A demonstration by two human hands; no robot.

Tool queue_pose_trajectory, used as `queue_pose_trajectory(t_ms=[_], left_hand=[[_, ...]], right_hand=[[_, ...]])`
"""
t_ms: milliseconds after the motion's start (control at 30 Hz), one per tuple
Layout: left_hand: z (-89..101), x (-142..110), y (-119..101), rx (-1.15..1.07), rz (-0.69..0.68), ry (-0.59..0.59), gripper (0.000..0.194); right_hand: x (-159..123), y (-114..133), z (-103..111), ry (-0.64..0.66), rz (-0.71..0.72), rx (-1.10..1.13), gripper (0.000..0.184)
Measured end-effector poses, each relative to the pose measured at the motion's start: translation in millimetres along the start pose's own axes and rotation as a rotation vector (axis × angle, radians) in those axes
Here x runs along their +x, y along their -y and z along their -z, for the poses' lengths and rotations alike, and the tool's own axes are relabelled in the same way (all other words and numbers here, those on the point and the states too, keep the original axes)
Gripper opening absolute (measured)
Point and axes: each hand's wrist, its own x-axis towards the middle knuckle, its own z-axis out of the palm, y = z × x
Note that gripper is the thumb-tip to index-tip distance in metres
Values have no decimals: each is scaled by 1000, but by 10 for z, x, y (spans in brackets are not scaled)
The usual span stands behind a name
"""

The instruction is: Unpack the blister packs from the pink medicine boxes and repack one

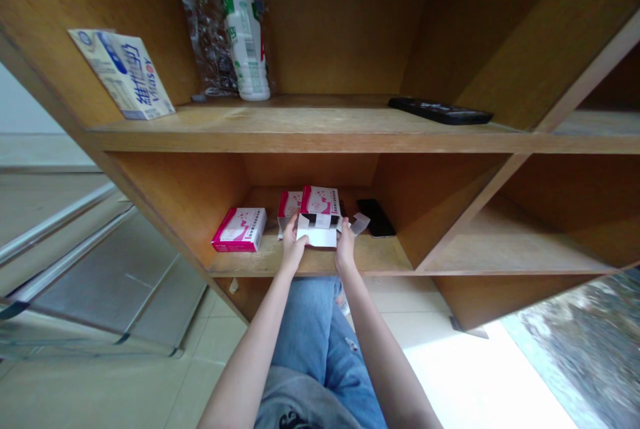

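L hand (294, 247) & R hand (345, 249) both gripping white-and-pink rectangular cardboard carton (320, 202), fingers closed on its white open flap (316, 237), on lower wooden shelf (300, 265). Matching pink-white carton (289, 204) just beside L; another (239, 229) farther L; flat black phone (376, 217) nr R.

Blue jeans (320, 329), small rip (351, 344) maybe; grey top (300, 402), dark print (295, 421); forearms (250, 362), hands (294, 245) bare

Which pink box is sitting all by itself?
The box at the left of the lower wooden shelf. It sits apart with no hand on it, while the other two boxes stand together just beyond the left hand and right hand.
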Motion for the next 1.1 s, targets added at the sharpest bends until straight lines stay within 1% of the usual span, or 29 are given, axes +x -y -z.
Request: queue_pose_trajectory(t_ms=[100,233,300,467,600,800,933,1000,1033,1100], left_hand=[[-11,-8,-9,-11,-6,16,76],[0,-18,-16,-6,29,63,80],[11,-22,-22,-14,33,67,76],[1,-7,-17,-27,40,22,56],[-36,12,14,-45,64,-24,60],[-36,-17,1,14,25,-7,53],[-22,-47,-46,75,-51,-15,44],[-16,-37,-48,26,-58,-35,39],[-13,-25,-40,-25,-34,-59,35],[-7,7,-7,-152,57,-121,29]], right_hand=[[-11,21,4,-29,21,-15,54],[-13,32,1,-78,12,-26,52],[-9,21,4,-88,19,-26,52],[-12,-14,27,-86,47,-20,51],[-22,-10,33,-67,62,-6,52],[-11,4,10,-121,54,5,57],[0,2,5,-154,29,23,60],[5,-3,8,-167,22,27,60],[7,-5,10,-173,18,26,59],[9,-7,13,-177,8,22,58]])
